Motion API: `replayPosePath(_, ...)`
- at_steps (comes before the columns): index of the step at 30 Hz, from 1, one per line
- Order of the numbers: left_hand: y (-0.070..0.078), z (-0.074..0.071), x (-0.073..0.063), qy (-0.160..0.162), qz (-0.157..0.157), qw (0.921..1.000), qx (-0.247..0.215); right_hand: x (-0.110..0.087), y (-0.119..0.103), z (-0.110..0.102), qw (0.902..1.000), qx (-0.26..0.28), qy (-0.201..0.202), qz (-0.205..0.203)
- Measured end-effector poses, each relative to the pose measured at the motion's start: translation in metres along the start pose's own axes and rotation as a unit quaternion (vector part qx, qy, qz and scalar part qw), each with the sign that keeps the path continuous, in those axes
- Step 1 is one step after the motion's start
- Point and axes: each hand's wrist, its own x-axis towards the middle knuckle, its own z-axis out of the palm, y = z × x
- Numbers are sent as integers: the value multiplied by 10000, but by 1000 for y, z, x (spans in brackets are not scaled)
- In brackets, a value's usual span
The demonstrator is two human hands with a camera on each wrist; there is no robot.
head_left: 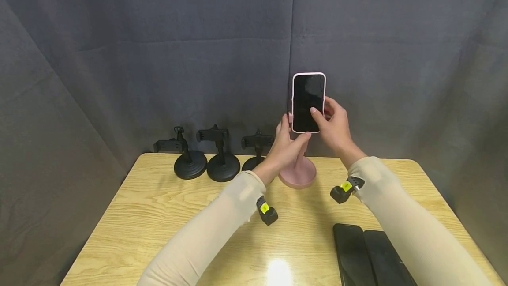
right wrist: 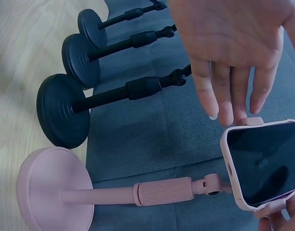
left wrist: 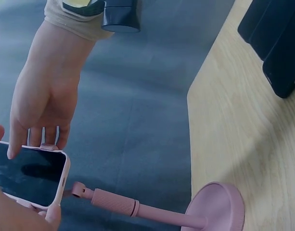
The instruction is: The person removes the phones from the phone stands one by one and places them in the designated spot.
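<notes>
A smartphone (head_left: pixel 308 103) in a pale pink case stands nearly upright at the pink phone stand (head_left: pixel 298 173), dark screen facing me. My right hand (head_left: pixel 335 129) grips its right side, with the thumb on the screen. At the phone's lower left, my left hand (head_left: pixel 282 144) holds the stand's clamp (right wrist: pixel 254 121), its fingertips on the clamp's side piece. Its thumb stretches across in front of the phone's bottom edge. Below the phone, the stand's ribbed stem (right wrist: pixel 164 191) runs down to a round base. The clamp's back is hidden behind the phone.
Several black phone stands (head_left: pixel 223 167) line the table's back edge, left of the pink one. Dark smartphones (head_left: pixel 354 250) lie side by side at the front right, partly under my right sleeve. A grey curtain (head_left: pixel 198 56) hangs behind the wooden table (head_left: pixel 158 224).
</notes>
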Motion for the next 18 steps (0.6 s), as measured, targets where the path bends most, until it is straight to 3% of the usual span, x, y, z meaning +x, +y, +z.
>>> replayPosePath(6,-1,1,-2,-32,266,9996,23,0,-1,0,9991,188,374,-73)
replayPosePath(11,-2,2,-2,23,266,9996,-62,-2,0,1,9980,238,591,1)
replayPosePath(18,-2,2,-3,-100,182,9996,-194,-4,6,0,9995,76,319,-33)
